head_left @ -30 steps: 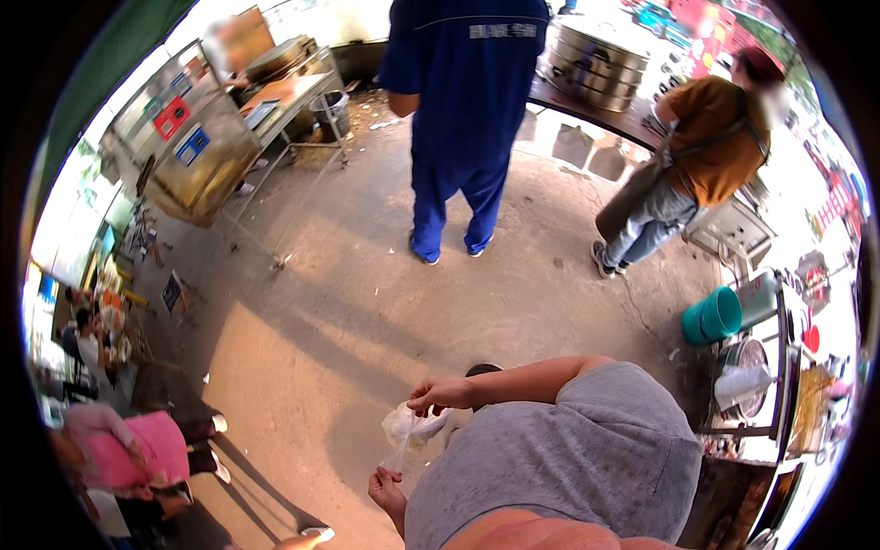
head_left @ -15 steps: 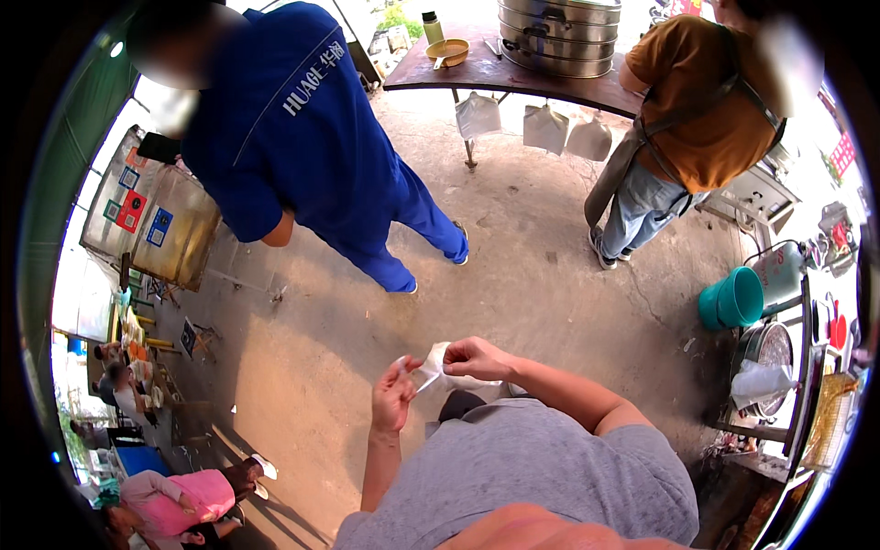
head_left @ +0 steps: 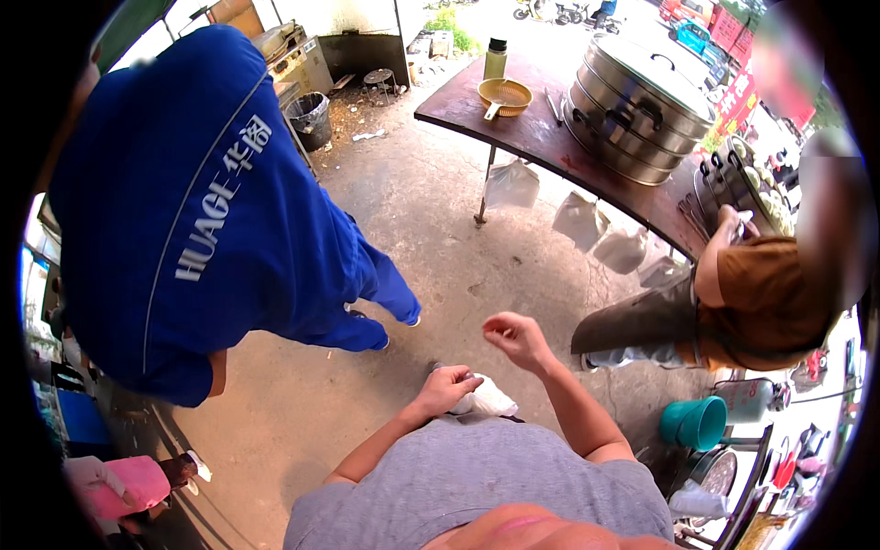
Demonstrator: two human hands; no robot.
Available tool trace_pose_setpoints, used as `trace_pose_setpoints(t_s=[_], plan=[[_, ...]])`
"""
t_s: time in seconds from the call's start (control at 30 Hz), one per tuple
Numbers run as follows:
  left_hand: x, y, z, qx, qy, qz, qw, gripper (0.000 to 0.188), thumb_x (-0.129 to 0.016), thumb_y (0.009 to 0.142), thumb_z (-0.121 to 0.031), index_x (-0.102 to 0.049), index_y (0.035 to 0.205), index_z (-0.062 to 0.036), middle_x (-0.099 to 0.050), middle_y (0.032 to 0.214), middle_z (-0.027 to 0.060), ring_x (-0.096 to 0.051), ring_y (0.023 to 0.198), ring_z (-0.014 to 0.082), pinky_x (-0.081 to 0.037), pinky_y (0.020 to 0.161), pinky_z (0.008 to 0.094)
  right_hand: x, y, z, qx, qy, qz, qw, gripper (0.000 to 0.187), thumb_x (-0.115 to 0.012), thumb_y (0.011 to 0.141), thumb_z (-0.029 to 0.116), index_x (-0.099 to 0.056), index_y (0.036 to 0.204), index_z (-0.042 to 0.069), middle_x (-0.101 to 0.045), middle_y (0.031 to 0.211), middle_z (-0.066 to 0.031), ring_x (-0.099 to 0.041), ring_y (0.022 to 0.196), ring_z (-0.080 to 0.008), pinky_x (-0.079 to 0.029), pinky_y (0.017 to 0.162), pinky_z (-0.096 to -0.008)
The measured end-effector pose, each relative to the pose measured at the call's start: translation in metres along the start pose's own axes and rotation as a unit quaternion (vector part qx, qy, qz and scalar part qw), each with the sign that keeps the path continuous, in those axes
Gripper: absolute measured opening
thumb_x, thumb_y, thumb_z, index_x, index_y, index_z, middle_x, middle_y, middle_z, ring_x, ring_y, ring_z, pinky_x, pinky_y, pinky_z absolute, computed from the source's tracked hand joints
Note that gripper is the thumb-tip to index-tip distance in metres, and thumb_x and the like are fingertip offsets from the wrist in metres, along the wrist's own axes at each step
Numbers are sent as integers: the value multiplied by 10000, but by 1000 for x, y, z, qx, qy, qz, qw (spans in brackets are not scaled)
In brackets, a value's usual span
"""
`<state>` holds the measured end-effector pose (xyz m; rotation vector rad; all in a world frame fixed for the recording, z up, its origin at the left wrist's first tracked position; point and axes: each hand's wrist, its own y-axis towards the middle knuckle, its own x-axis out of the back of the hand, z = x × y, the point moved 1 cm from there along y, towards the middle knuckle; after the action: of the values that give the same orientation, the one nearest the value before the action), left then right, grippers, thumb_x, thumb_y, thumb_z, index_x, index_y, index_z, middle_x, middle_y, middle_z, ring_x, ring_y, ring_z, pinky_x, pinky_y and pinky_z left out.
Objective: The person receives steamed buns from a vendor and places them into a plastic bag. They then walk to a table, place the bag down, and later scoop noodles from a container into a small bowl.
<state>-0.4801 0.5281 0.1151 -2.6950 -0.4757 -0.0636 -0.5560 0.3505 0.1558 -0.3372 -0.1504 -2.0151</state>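
Close in front of my grey shirt, my left hand (head_left: 445,390) is closed on the top of a white plastic bag (head_left: 488,400). The bag hangs to the right of the fingers, and its lower part is partly hidden by my shirt. My right hand (head_left: 519,341) is raised farther forward and to the right, apart from the bag. Its fingers are curled in, and nothing shows in them.
A person in blue (head_left: 211,211) stands at left; another in brown (head_left: 761,298) works at right. The dark table (head_left: 458,105) bears a stacked steamer (head_left: 632,110), yellow strainer (head_left: 505,95) and bottle (head_left: 495,60). White bags (head_left: 582,220) hang beneath. A teal bucket (head_left: 694,423) stands at right.
My right hand has let go of the white bag and moved up and away; my left hand now grips it. My view has turned right, bringing more of the table and steamer in.
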Motion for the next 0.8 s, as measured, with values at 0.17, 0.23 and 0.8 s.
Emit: trace_pose_setpoints(t_s=[0.17, 0.23, 0.8], plan=[[40, 70, -29, 12, 226, -51, 973, 277, -593, 757, -319, -583, 686, -51, -592, 680, 120, -563, 684, 298, -425, 609, 402, 112, 197, 12, 76, 49, -132, 987, 284, -624, 789, 97, -558, 1056, 25, -617, 793, -32, -554, 710, -75, -446, 638, -232], [66, 97, -20, -18, 265, -124, 956, 268, -604, 744, -311, -585, 682, -52, -587, 673, 118, -556, 707, 293, -421, 632, 396, 161, 285, 15, 111, 8, -166, 980, 369, -645, 772, 133, -532, 1107, 30, -623, 824, -59, -571, 731, -103, -452, 654, -244], [115, 177, -65, 209, -249, -650, 687, 390, -592, 775, -18, -400, 1114, -22, -533, 653, 46, -483, 512, 81, -366, 432, 207, 324, 908, -59, 0, -471, -104, 876, 910, -714, 575, 516, -305, 1335, 228, -475, 1225, -187, -473, 1102, -342, -403, 892, -422]])
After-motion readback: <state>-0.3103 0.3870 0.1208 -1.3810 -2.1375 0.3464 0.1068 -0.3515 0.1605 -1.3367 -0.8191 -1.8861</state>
